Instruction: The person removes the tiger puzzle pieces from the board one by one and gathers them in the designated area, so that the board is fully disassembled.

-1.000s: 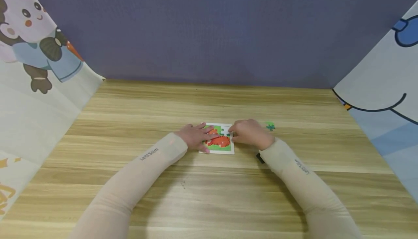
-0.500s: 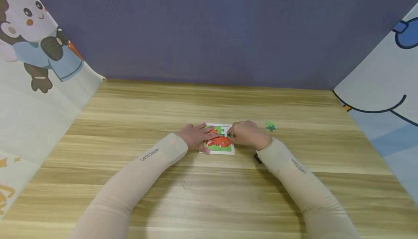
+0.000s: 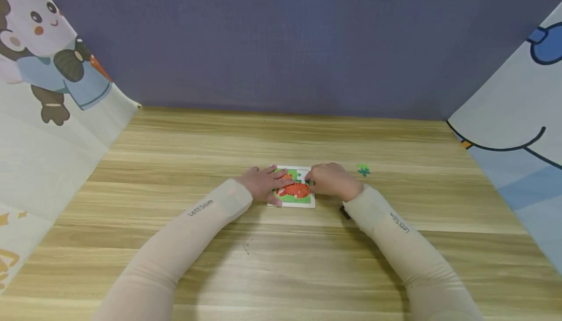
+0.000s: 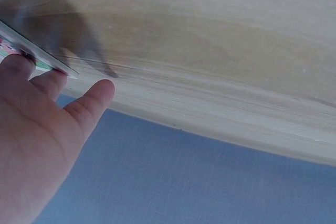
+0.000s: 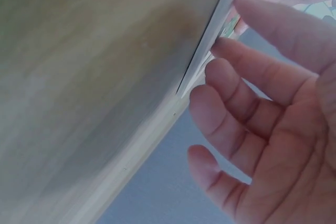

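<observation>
A small jigsaw puzzle (image 3: 298, 199) in a white frame lies on the wooden table, showing an orange striped animal on green. A white gap shows in its upper right corner. My left hand (image 3: 261, 183) rests on its left part with fingers spread, hiding some of the picture. At the right edge, my right hand (image 3: 333, 180) touches the puzzle with thumb and index fingertip, the two apart in the right wrist view, the other fingers (image 5: 231, 119) loosely bent. A loose green puzzle piece (image 3: 363, 170) lies to the right of this hand.
The wooden table (image 3: 281, 267) meets a dark blue-grey panel (image 3: 281, 43) at the back. Printed cartoon panels stand on the left (image 3: 57, 116) and right (image 3: 527, 106). A small dark object (image 3: 345, 212) shows at the right cuff.
My right hand has shifted slightly left, its fingertips now reaching a little over the puzzle's right edge. The left hand, the puzzle and the loose piece stay in place.
</observation>
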`<control>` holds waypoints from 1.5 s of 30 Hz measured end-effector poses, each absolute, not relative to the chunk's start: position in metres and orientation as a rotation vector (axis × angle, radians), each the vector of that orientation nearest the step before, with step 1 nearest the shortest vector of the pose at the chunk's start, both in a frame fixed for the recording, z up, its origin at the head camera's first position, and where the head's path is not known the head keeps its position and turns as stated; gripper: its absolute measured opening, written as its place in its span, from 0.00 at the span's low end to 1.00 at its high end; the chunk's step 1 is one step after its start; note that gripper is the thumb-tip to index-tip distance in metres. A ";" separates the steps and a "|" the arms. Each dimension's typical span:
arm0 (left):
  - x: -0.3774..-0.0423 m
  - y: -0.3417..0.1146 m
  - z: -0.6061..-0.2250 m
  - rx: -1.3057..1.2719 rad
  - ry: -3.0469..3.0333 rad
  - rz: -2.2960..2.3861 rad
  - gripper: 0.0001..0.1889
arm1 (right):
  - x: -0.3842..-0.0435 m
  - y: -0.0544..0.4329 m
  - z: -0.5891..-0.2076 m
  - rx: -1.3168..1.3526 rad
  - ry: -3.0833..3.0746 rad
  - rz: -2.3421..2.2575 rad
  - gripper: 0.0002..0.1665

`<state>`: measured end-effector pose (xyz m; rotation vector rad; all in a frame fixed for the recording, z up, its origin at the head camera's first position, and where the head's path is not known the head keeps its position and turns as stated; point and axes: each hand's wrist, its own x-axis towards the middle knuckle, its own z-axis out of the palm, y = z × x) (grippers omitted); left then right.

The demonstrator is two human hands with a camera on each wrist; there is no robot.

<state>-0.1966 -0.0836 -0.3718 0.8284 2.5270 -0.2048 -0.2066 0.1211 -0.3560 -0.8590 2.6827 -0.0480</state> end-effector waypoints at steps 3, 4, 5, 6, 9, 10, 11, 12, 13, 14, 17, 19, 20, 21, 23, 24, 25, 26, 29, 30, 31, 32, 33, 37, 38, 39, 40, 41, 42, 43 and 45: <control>-0.196 -0.084 -0.370 0.829 2.524 -0.210 0.41 | -0.206 0.121 -0.356 -0.853 2.678 -0.072 0.19; -0.196 -0.084 -0.370 0.828 2.522 -0.209 0.41 | -0.206 0.121 -0.356 -0.849 2.678 -0.080 0.19; -0.196 -0.084 -0.370 0.829 2.522 -0.209 0.41 | -0.206 0.120 -0.356 -0.846 2.677 -0.084 0.19; -0.196 -0.084 -0.370 0.829 2.520 -0.210 0.41 | -0.206 0.120 -0.356 -0.845 2.678 -0.087 0.19; -0.196 -0.083 -0.370 0.830 2.520 -0.207 0.41 | -0.207 0.120 -0.357 -0.845 2.680 -0.089 0.19; -0.196 -0.083 -0.370 0.832 2.520 -0.209 0.41 | -0.207 0.120 -0.356 -0.844 2.679 -0.089 0.19; -0.196 -0.083 -0.370 0.834 2.521 -0.214 0.41 | -0.207 0.120 -0.356 -0.846 2.679 -0.088 0.18; -0.196 -0.083 -0.370 0.834 2.521 -0.219 0.41 | -0.207 0.120 -0.357 -0.844 2.679 -0.090 0.18; -0.196 -0.083 -0.371 0.834 2.523 -0.222 0.41 | -0.208 0.120 -0.357 -0.846 2.679 -0.090 0.18; -0.196 -0.083 -0.371 0.835 2.524 -0.228 0.41 | -0.208 0.121 -0.357 -0.846 2.680 -0.091 0.18; -0.196 -0.083 -0.371 0.841 2.524 -0.245 0.41 | -0.210 0.121 -0.357 -0.855 2.686 -0.093 0.18; -0.197 -0.083 -0.371 0.843 2.521 -0.252 0.40 | -0.210 0.122 -0.358 -0.867 2.695 -0.089 0.18; -0.197 -0.083 -0.370 0.844 2.521 -0.253 0.40 | -0.210 0.122 -0.358 -0.873 2.701 -0.090 0.17; -0.197 -0.083 -0.370 0.843 2.521 -0.248 0.40 | -0.210 0.122 -0.358 -0.881 2.709 -0.088 0.16; -0.197 -0.083 -0.370 0.843 2.522 -0.242 0.40 | -0.209 0.122 -0.357 -0.891 2.727 -0.085 0.15; -0.197 -0.084 -0.370 0.843 2.522 -0.238 0.40 | -0.209 0.122 -0.357 -0.894 2.736 -0.082 0.14; -0.197 -0.084 -0.370 0.843 2.524 -0.232 0.40 | -0.209 0.122 -0.357 -0.898 2.743 -0.081 0.13; -0.197 -0.084 -0.370 0.843 2.524 -0.227 0.40 | -0.209 0.122 -0.357 -0.900 2.751 -0.081 0.13; -0.198 -0.084 -0.370 0.841 2.521 -0.223 0.41 | -0.208 0.123 -0.357 -0.905 2.760 -0.082 0.13; -0.198 -0.084 -0.370 0.840 2.520 -0.223 0.41 | -0.208 0.123 -0.357 -0.908 2.761 -0.086 0.12; -0.199 -0.084 -0.371 0.839 2.519 -0.224 0.41 | -0.208 0.123 -0.357 -0.912 2.759 -0.097 0.12; -0.199 -0.084 -0.371 0.837 2.518 -0.224 0.41 | -0.208 0.124 -0.357 -0.911 2.756 -0.116 0.12; -0.199 -0.084 -0.371 0.835 2.518 -0.226 0.41 | -0.208 0.124 -0.357 -0.904 2.747 -0.143 0.11; -0.200 -0.084 -0.372 0.830 2.514 -0.230 0.41 | -0.210 0.128 -0.359 -0.875 2.690 -0.322 0.05; -0.200 -0.084 -0.373 0.830 2.514 -0.229 0.41 | -0.210 0.129 -0.359 -0.869 2.674 -0.369 0.03; -0.200 -0.084 -0.373 0.831 2.514 -0.227 0.41 | -0.210 0.130 -0.360 -0.863 2.656 -0.416 0.01; -0.200 -0.084 -0.373 0.832 2.513 -0.224 0.41 | -0.211 0.130 -0.360 -0.864 2.640 -0.460 0.01; -0.200 -0.084 -0.374 0.833 2.512 -0.221 0.41 | -0.211 0.131 -0.361 -0.869 2.625 -0.500 0.02; -0.200 -0.084 -0.374 0.834 2.513 -0.216 0.41 | -0.211 0.132 -0.361 -0.866 2.608 -0.536 0.03; -0.200 -0.084 -0.374 0.833 2.513 -0.212 0.41 | -0.212 0.132 -0.361 -0.864 2.590 -0.570 0.03; -0.200 -0.084 -0.374 0.832 2.512 -0.209 0.41 | -0.212 0.133 -0.361 -0.856 2.559 -0.629 0.03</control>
